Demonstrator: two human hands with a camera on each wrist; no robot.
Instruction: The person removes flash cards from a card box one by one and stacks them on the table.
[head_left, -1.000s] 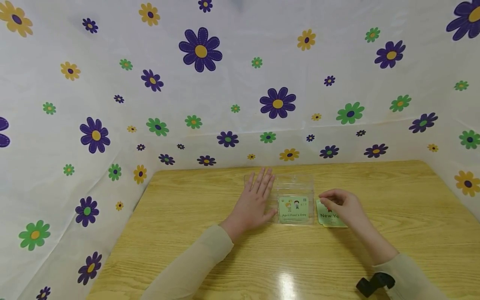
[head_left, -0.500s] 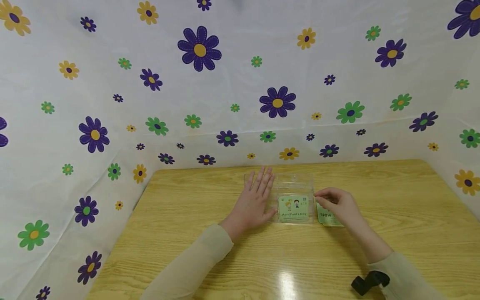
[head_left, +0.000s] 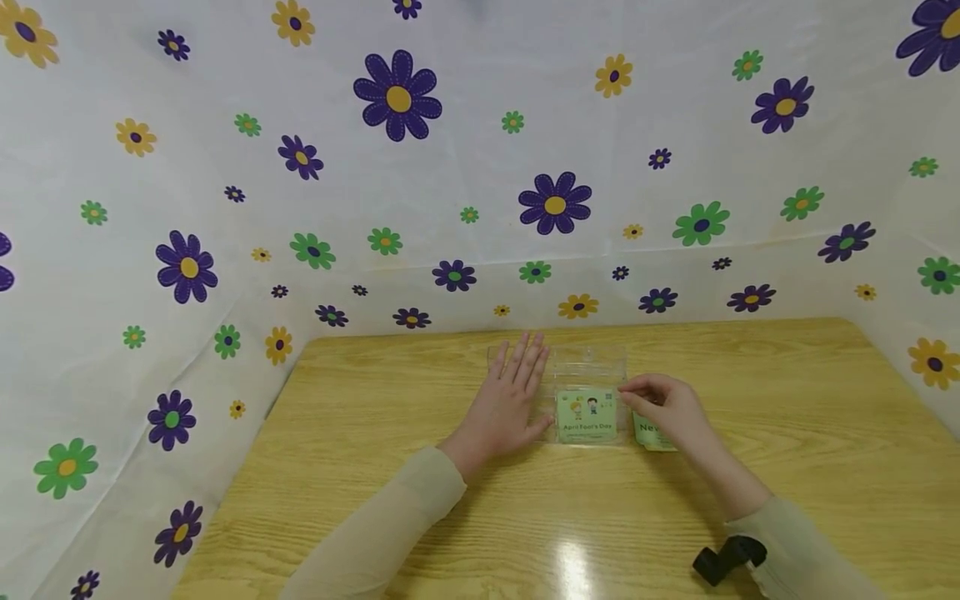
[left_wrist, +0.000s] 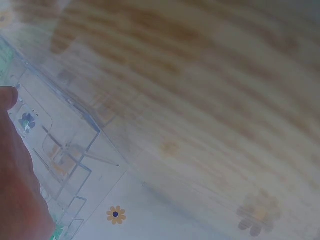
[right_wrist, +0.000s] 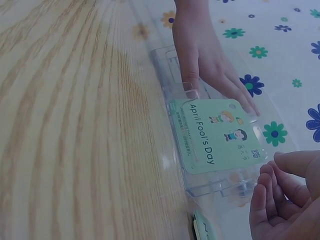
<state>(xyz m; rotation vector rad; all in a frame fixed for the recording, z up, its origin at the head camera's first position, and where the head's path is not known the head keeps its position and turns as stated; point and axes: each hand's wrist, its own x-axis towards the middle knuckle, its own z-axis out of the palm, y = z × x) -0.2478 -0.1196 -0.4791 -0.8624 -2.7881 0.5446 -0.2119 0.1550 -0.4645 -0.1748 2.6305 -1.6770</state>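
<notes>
A clear plastic box with compartments [head_left: 588, 357] lies on the wooden table. My left hand [head_left: 506, 404] rests flat over its left part, fingers straight and spread, hiding much of that side. In the right front compartment lies a green "April Fool's Day" card [head_left: 587, 417]. My right hand [head_left: 663, 404] is at that card's upper right corner, thumb and bent fingers close together. The right wrist view shows the thumb tip beside the corner; no card is lifted between the fingers. Under the right hand, green cards [head_left: 651, 435] with "New" on top are partly covered.
The wooden table [head_left: 375, 517] extends around the box. A white flower-printed sheet [head_left: 465, 158] stands behind it and along both sides. A black strap device [head_left: 727, 560] is on the right wrist.
My right hand has moved left from above the New Year cards to the box's right edge, covering more of those cards. The left hand has stayed in place.
</notes>
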